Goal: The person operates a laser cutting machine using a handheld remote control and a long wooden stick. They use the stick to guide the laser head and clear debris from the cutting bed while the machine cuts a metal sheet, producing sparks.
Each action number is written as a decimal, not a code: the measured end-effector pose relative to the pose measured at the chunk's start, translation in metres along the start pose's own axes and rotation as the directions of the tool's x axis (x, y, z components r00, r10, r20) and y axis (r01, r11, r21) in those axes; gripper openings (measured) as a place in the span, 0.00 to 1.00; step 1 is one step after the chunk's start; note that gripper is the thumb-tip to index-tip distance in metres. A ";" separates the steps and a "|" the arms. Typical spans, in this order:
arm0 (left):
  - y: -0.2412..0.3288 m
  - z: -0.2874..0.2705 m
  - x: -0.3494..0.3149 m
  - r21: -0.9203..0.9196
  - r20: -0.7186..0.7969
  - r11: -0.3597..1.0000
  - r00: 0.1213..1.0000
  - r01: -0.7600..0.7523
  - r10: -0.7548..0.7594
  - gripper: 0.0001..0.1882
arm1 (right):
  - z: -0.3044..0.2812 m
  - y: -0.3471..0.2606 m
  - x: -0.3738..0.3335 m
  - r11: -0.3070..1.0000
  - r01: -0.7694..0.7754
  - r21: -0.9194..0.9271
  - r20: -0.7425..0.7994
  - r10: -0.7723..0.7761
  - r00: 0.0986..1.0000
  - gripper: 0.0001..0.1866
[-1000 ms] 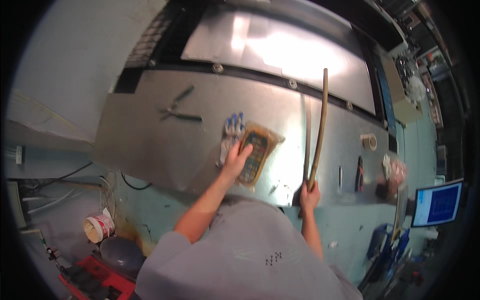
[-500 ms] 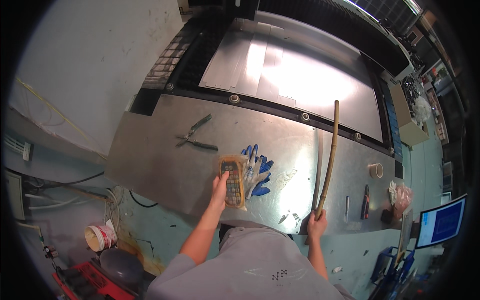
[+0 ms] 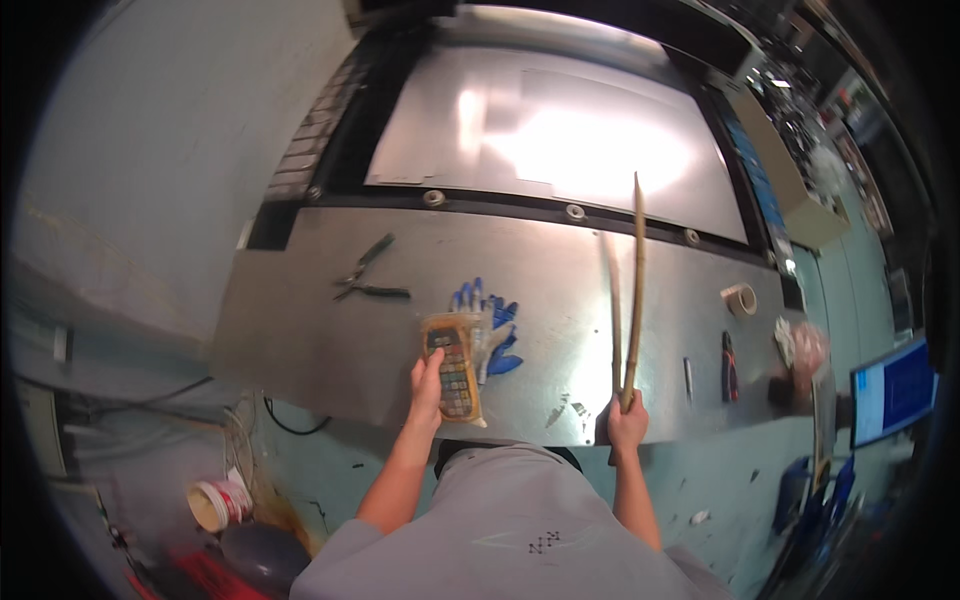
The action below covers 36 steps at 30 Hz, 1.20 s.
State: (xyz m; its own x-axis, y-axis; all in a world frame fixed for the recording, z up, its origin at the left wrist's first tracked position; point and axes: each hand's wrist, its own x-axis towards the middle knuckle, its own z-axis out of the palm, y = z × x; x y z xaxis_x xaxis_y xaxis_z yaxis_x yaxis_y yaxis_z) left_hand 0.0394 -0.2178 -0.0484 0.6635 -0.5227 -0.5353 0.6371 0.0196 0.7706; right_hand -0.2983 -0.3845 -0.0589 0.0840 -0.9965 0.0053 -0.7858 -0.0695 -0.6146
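Observation:
My left hand (image 3: 426,392) is closed round a handheld remote control (image 3: 458,378) with rows of buttons, wrapped in a clear, yellowed plastic cover. Its thumb lies over the keys. My right hand (image 3: 628,422) grips the lower end of a long, thin bamboo stick (image 3: 637,290), which points up and away over the metal table (image 3: 300,350); a reflection or shadow of it runs alongside. Beside the remote, partly covered by it, lie blue and grey work gloves (image 3: 500,340). Open long-handled pliers (image 3: 368,280) rest farther left.
Beyond the table, a large machine bed holds bright metal sheets (image 3: 590,140), edged by a dark rail with round rollers (image 3: 434,198). To the right are a tape roll (image 3: 740,300), a marker (image 3: 688,380), red-and-black pliers (image 3: 730,368) and a monitor (image 3: 895,395). A bucket (image 3: 218,505) stands lower left.
The whole view has shifted, moving the table contents a little left and the picture has blurred slightly. The bamboo stick now stands straighter in view. Both hands keep their holds.

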 end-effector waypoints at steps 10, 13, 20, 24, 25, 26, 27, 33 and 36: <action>-0.025 0.037 -0.052 0.104 0.026 0.980 0.985 0.169 -0.172 0.27 | -0.013 0.001 0.008 0.984 -0.057 0.171 0.169 0.028 0.985 0.20; -0.037 0.047 -0.067 0.139 -0.023 0.975 0.985 0.175 -0.174 0.27 | -0.036 -0.024 0.010 0.936 -0.060 0.346 0.155 0.006 0.988 0.21; -0.054 0.015 -0.118 0.120 -0.075 0.978 0.983 0.173 -0.165 0.21 | -0.048 -0.056 0.006 0.526 -0.515 0.676 0.678 -0.171 0.715 0.21; -0.056 -0.031 -0.163 -0.251 -0.142 0.948 0.961 0.196 -0.237 0.20 | -0.027 -0.084 -0.072 0.686 -0.571 0.451 0.888 -0.278 0.367 0.18; -0.053 -0.046 -0.176 -0.276 -0.152 0.946 0.964 0.172 -0.220 0.21 | -0.019 -0.091 -0.094 0.614 -0.665 0.425 0.904 -0.324 0.278 0.19; -0.055 -0.057 -0.183 -0.321 -0.163 0.934 0.963 0.155 -0.216 0.22 | -0.011 -0.093 -0.107 0.538 -0.725 0.431 0.896 -0.350 0.274 0.18; -0.056 -0.070 -0.188 -0.370 -0.135 0.920 0.972 0.131 -0.193 0.23 | -0.002 -0.099 -0.120 0.484 -0.775 0.408 0.905 -0.324 0.275 0.18; -0.058 -0.176 -0.205 -0.464 -0.370 0.880 0.925 -0.103 -0.088 0.27 | 0.089 -0.166 -0.148 0.500 -0.740 0.450 0.869 -0.054 0.492 0.11; -0.047 -0.251 -0.213 -0.526 -0.502 0.827 0.857 -0.197 -0.115 0.27 | 0.128 -0.218 -0.177 0.549 -0.675 0.493 0.848 -0.128 0.515 0.10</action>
State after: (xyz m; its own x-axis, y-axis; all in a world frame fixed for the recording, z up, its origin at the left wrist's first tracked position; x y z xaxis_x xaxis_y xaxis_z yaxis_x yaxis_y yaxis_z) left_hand -0.0332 0.1065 -0.0570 0.6921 -0.0221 -0.7214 0.6027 0.5676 0.5609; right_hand -0.0632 -0.1869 -0.0269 0.6634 -0.4639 -0.5872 -0.1857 0.6581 -0.7297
